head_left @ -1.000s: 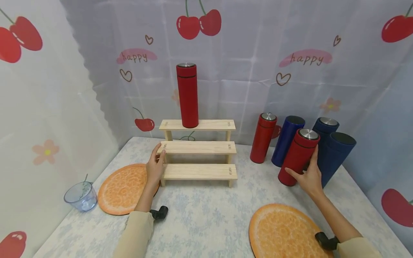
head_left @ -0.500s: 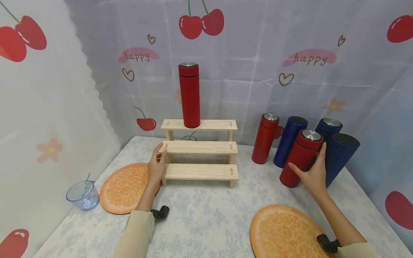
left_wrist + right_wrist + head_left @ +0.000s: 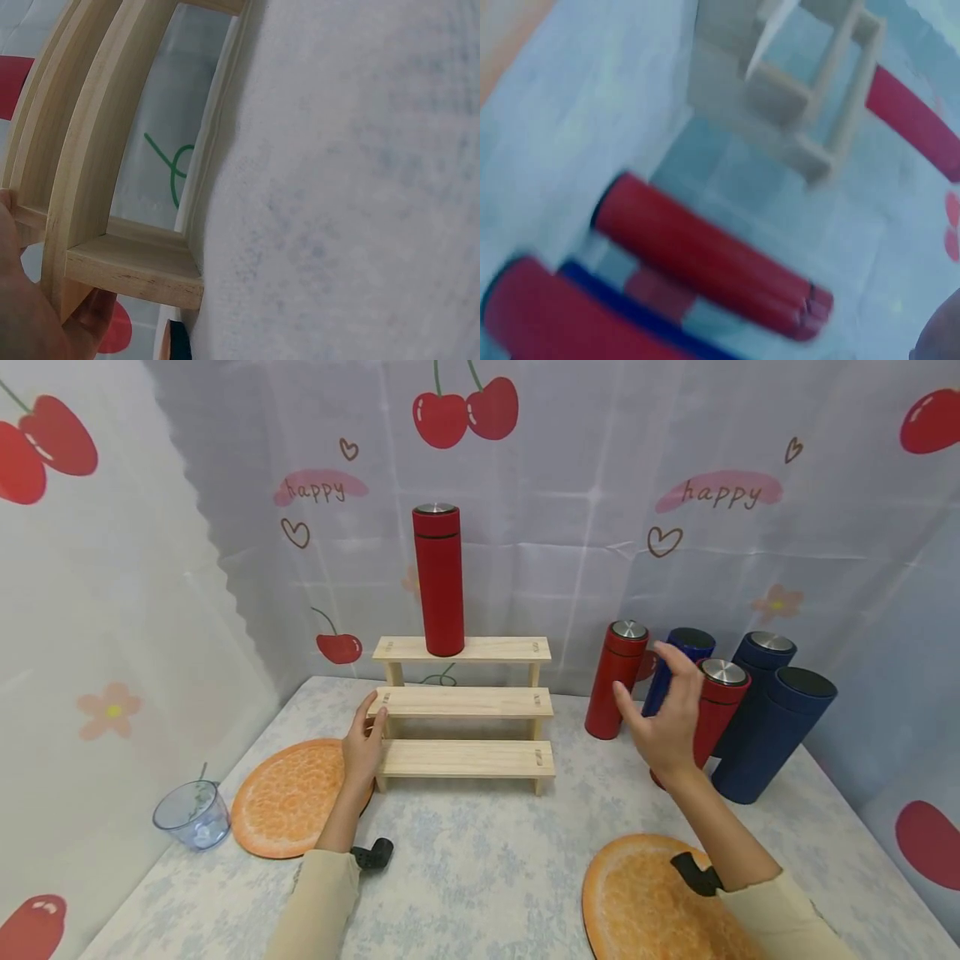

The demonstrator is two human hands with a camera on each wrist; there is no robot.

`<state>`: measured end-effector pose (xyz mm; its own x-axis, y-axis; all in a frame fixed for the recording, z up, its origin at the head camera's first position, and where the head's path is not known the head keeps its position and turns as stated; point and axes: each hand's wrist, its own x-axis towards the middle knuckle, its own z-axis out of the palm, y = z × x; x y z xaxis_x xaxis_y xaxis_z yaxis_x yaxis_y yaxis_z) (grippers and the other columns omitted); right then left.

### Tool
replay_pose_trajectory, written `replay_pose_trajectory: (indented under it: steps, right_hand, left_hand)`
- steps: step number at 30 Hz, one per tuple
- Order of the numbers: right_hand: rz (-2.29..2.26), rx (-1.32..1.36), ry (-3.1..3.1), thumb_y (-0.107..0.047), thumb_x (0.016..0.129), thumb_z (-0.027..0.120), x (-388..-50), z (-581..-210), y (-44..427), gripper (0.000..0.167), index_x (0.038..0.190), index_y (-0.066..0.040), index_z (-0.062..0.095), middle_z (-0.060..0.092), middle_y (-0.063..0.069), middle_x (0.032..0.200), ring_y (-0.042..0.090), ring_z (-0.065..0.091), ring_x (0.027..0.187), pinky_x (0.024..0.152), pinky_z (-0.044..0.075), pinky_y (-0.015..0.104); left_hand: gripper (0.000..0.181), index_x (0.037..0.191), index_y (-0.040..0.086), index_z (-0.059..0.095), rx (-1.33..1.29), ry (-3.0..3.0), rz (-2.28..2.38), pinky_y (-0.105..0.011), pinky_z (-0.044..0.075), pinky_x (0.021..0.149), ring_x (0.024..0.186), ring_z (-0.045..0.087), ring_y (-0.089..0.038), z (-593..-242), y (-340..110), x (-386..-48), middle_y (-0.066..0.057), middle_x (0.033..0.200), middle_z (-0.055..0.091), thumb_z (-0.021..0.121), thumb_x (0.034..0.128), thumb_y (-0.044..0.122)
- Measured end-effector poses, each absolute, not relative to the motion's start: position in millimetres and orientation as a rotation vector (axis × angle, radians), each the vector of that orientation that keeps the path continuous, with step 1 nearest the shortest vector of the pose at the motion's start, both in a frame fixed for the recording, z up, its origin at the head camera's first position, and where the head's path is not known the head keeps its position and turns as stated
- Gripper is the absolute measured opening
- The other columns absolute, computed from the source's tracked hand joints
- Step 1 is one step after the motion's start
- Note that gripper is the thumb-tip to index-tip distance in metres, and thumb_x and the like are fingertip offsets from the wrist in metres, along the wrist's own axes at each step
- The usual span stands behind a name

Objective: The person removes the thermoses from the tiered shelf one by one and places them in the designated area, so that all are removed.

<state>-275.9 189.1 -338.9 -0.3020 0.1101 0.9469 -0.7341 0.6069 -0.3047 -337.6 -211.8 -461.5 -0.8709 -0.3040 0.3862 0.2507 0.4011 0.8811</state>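
My left hand (image 3: 362, 750) holds the left end of a three-tier wooden display stand (image 3: 465, 760); the left wrist view shows the fingers (image 3: 90, 319) round the wood of the stand's end. A red thermos bottle (image 3: 440, 581) with a silver lid top stands upright on the top tier. My right hand (image 3: 666, 731) is raised with thumb and fingers spread apart, nothing between them. It hangs before a front red thermos (image 3: 720, 710), partly hiding it. To its left stands another red thermos (image 3: 617, 681). A brighter blue thermos (image 3: 692, 643) is mostly hidden behind the hand.
Two dark blue thermoses (image 3: 780, 735) (image 3: 763, 653) stand at the right. An orange round mat (image 3: 637, 910) lies under the right forearm, another round mat (image 3: 285, 802) at the left. A clear bluish cup (image 3: 193, 818) stands at the left edge. A printed curtain (image 3: 525, 510) hangs behind.
My right hand has left the front red thermos and moved left and up, toward the back red one. The left hand and the stand have stayed in place.
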Motion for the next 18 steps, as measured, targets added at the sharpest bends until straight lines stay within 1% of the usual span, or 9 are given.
replay_pose_trajectory:
  steps: [3,5,7,9,12,15,18]
  right_hand:
    - [0.904,0.612,-1.759,-0.014,0.077,0.07,-306.0,-348.0,169.2,0.053,0.122,0.003,0.05,0.05,0.02,0.121,0.031,0.041,0.113,0.094,0.032,0.04]
    - [0.941,0.635,-1.839,-0.014,0.079,0.071,-323.8,-351.9,152.1,0.051,0.123,0.002,0.05,0.051,0.019,0.12,0.032,0.041,0.112,0.092,0.032,0.042]
    - [1.025,0.639,-1.905,-0.014,0.08,0.071,-339.9,-351.8,133.9,0.05,0.123,0.001,0.049,0.051,0.017,0.121,0.032,0.041,0.112,0.094,0.031,0.044]
    - [1.135,0.622,-1.965,-0.016,0.083,0.07,-352.2,-349.1,115.6,0.05,0.125,0.0,0.048,0.05,0.016,0.122,0.031,0.041,0.113,0.095,0.032,0.044]
    - [1.27,0.6,-2.047,-0.021,0.085,0.068,-366.1,-344.1,90.8,0.052,0.128,-0.002,0.045,0.048,0.015,0.125,0.027,0.04,0.117,0.098,0.031,0.042]
    - [1.36,0.583,-2.119,-0.026,0.085,0.068,-376.0,-338.6,69.9,0.058,0.132,-0.003,0.041,0.044,0.014,0.13,0.024,0.039,0.121,0.101,0.03,0.039]
    - [1.437,0.568,-2.156,-0.027,0.085,0.069,-384.7,-331.8,51.7,0.066,0.137,-0.005,0.035,0.04,0.013,0.135,0.025,0.037,0.124,0.102,0.03,0.036]
  left_hand:
    - [0.05,0.137,0.033,0.044,0.049,-2.171,-1.497,-0.044,0.046,0.079,0.1,0.058,-0.027,-460.6,-211.9,-337.3,-0.013,0.11,0.063,0.049,0.0906,0.052]
    - [0.05,0.137,0.033,0.043,0.056,-2.18,-1.488,-0.043,0.047,0.077,0.099,0.058,-0.027,-461.7,-214.3,-336.3,-0.013,0.111,0.063,0.048,0.0913,0.051]
    - [0.049,0.138,0.034,0.043,0.062,-2.186,-1.477,-0.043,0.047,0.076,0.099,0.059,-0.027,-462.3,-216.3,-335.3,-0.014,0.111,0.063,0.048,0.092,0.05]
    - [0.048,0.138,0.033,0.043,0.063,-2.19,-1.462,-0.044,0.047,0.075,0.099,0.059,-0.028,-462.9,-217.5,-334.9,-0.014,0.111,0.063,0.047,0.0925,0.049]
    - [0.048,0.138,0.034,0.042,0.054,-2.2,-1.467,-0.045,0.047,0.076,0.1,0.058,-0.028,-462.5,-216.7,-334.5,-0.014,0.111,0.062,0.047,0.0923,0.049]
    - [0.05,0.138,0.034,0.042,0.043,-2.2,-1.489,-0.044,0.046,0.078,0.1,0.058,-0.028,-461.8,-214.6,-335.7,-0.014,0.112,0.062,0.048,0.0913,0.051]
    - [0.05,0.137,0.034,0.043,0.031,-2.186,-1.499,-0.044,0.046,0.079,0.099,0.058,-0.028,-460.8,-213.1,-336.8,-0.014,0.111,0.062,0.048,0.0908,0.051]
